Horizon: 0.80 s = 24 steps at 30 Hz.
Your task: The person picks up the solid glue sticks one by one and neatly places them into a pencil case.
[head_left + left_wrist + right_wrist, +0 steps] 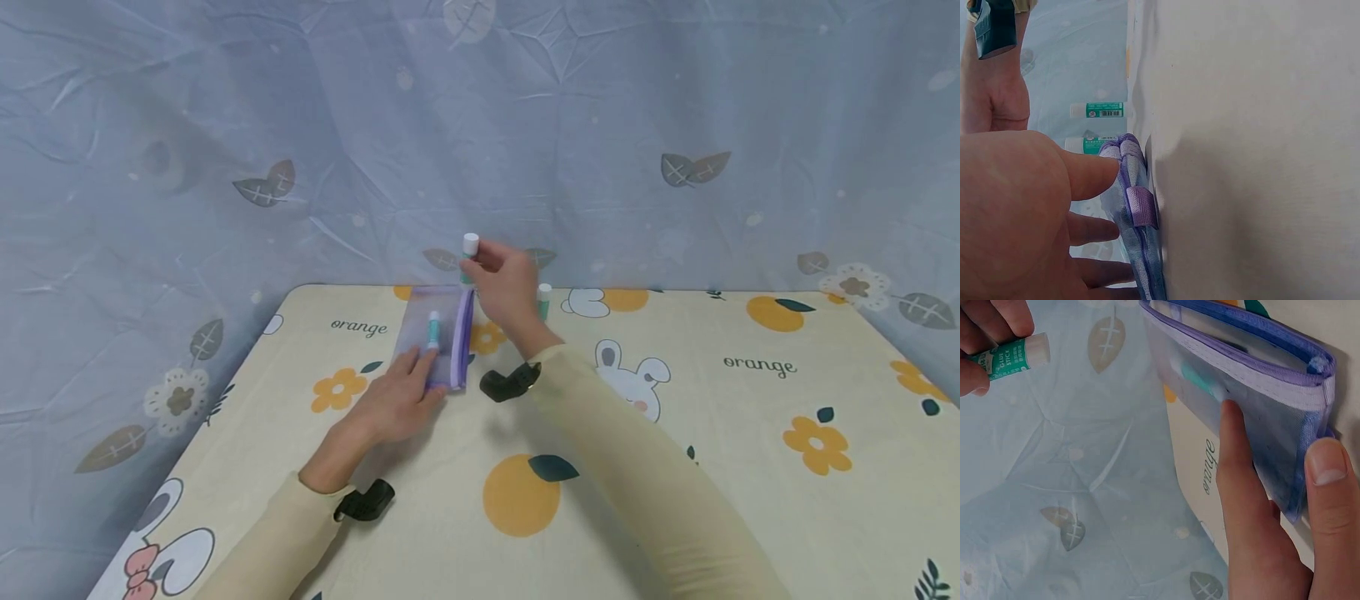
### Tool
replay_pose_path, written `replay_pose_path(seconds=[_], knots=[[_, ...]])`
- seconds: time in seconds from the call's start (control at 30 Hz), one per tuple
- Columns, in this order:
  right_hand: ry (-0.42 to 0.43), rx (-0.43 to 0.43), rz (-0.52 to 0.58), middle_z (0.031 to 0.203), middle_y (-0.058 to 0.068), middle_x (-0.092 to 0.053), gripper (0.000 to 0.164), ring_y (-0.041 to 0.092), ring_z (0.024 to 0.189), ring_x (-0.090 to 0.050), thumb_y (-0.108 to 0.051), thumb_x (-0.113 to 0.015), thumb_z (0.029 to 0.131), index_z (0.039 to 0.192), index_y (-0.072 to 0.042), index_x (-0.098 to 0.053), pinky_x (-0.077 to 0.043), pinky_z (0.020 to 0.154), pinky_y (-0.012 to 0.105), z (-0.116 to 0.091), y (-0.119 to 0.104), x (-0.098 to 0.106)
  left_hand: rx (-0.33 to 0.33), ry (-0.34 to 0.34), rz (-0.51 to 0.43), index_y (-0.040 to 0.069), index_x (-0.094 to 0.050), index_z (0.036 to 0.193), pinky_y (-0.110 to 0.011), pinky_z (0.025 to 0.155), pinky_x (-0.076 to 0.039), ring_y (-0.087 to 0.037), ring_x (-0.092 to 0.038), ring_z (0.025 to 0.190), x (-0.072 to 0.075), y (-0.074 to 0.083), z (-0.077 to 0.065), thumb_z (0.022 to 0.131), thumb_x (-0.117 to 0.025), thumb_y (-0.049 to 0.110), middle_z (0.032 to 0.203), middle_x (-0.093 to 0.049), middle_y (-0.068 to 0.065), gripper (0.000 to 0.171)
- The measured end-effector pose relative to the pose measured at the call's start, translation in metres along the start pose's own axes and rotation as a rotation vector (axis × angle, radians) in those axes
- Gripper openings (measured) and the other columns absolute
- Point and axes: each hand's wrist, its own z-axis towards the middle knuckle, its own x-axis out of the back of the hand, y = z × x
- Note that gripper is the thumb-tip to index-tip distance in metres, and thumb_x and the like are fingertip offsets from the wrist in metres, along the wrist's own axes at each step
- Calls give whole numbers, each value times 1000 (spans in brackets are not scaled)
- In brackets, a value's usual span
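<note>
You wear a long, pale yellow sleeve on each arm: the left sleeve (277, 542) and the right sleeve (626, 458) are plain, smooth-surfaced and end at the wrist, with soft creases along the right forearm. Your left wrist unit (367, 502) and right wrist unit (510, 383) are compact, black housings with rounded outlines, mounted at the cuffs. Your left hand (397, 404) and right hand (510, 283) are ungloved. Your left thumbnail is short and rounded.

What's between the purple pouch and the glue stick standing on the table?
In the head view, the right hand shows between the pouch and that glue stick, with a printed orange flower beside the pouch.
</note>
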Motion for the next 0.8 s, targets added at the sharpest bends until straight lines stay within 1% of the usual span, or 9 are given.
replay_pose_path(seconds=[0.2,0.4,0.63,0.8], knots=[[10,-6,29,129,8,-78,41,22,121,-74,-18,-76,100,140,-12,-69,-61,101,34,-1,0,-6,11,-5,2,0,-21,168,-64,129,-26,-49,-17,163,1,0,0,113,-46,31,174,-14,-33,68],[13,18,-5,131,9,-77,38,23,122,-74,-19,-75,101,137,-12,-70,-60,103,36,-4,5,-8,13,-11,8,0,-20,168,-64,128,-27,-50,-19,162,0,0,0,113,-46,31,174,-15,-33,68],[21,54,-15,125,13,-78,35,26,116,-76,-13,-77,98,132,-7,-73,-62,99,36,-7,13,-12,10,-7,20,-1,-21,168,-64,128,-28,-50,-20,162,1,-1,0,113,-46,31,174,-15,-33,68],[9,44,-56,127,11,-78,35,24,118,-75,-15,-75,99,134,-9,-72,-61,99,35,-9,21,-16,19,-13,18,-1,-21,168,-64,128,-28,-49,-19,162,1,-1,1,113,-46,31,174,-15,-33,68]])
